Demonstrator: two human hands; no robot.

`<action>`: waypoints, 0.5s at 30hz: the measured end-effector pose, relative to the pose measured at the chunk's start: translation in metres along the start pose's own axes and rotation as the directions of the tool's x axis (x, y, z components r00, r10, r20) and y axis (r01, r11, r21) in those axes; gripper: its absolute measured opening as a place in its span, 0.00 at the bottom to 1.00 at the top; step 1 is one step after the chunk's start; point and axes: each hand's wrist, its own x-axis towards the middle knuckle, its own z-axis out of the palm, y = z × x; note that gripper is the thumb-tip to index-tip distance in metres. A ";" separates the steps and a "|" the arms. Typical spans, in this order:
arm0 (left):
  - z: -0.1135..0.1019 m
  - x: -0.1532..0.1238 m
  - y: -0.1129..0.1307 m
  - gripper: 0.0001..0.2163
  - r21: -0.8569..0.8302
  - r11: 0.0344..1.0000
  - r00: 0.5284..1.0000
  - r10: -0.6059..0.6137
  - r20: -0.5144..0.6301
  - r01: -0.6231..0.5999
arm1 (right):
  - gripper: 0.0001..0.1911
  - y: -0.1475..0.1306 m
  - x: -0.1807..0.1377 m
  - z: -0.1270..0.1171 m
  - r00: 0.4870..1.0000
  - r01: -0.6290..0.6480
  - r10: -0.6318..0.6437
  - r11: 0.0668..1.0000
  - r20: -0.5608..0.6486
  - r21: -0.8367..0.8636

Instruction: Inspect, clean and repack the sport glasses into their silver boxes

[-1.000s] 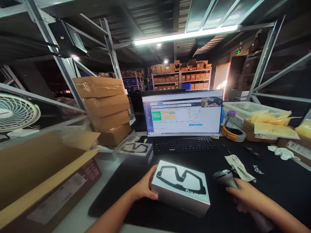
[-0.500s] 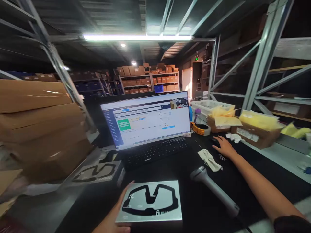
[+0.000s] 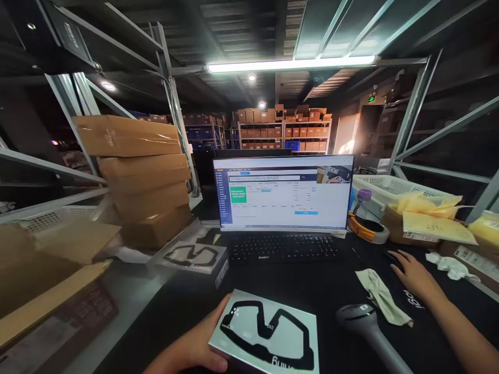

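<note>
My left hand (image 3: 206, 337) grips the left side of a white box (image 3: 268, 335) printed with a black goggle-like outline, held low in front of me. My right hand (image 3: 415, 272) rests on a dark computer mouse (image 3: 390, 255), which its fingers mostly cover, at the right of the black desk mat. Between the hands lies a grey handheld barcode scanner (image 3: 370, 327). A crumpled pale cloth (image 3: 384, 296) lies just left of my right forearm. Straight ahead, a lit monitor (image 3: 273, 208) shows a web page, with a black keyboard (image 3: 284, 248) below it.
A similar box (image 3: 197, 257) sits left of the keyboard. Stacked cartons (image 3: 144, 176) and an opened carton (image 3: 58, 301) stand at the left. To the right are an orange tape roll (image 3: 368, 228), a purple-capped bottle (image 3: 362, 200), a white basket (image 3: 401, 187) and boxes of yellow envelopes (image 3: 432, 223).
The view has turned left, so the scene has shifted right and more of the cartons shows. My left hand still holds the box, now slightly rotated; my right hand stays on the mouse.
</note>
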 end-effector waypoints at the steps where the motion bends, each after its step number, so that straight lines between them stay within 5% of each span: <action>1: 0.000 0.000 0.001 0.64 0.002 1.000 1.000 0.007 0.008 -0.007 | 0.27 0.002 0.001 0.001 1.000 0.002 -0.002 1.000 0.000 -0.001; 15: 0.001 0.001 0.008 0.62 0.003 1.000 0.999 -0.025 -0.029 0.025 | 0.29 -0.011 -0.007 -0.014 0.997 -0.055 0.052 0.997 0.051 0.056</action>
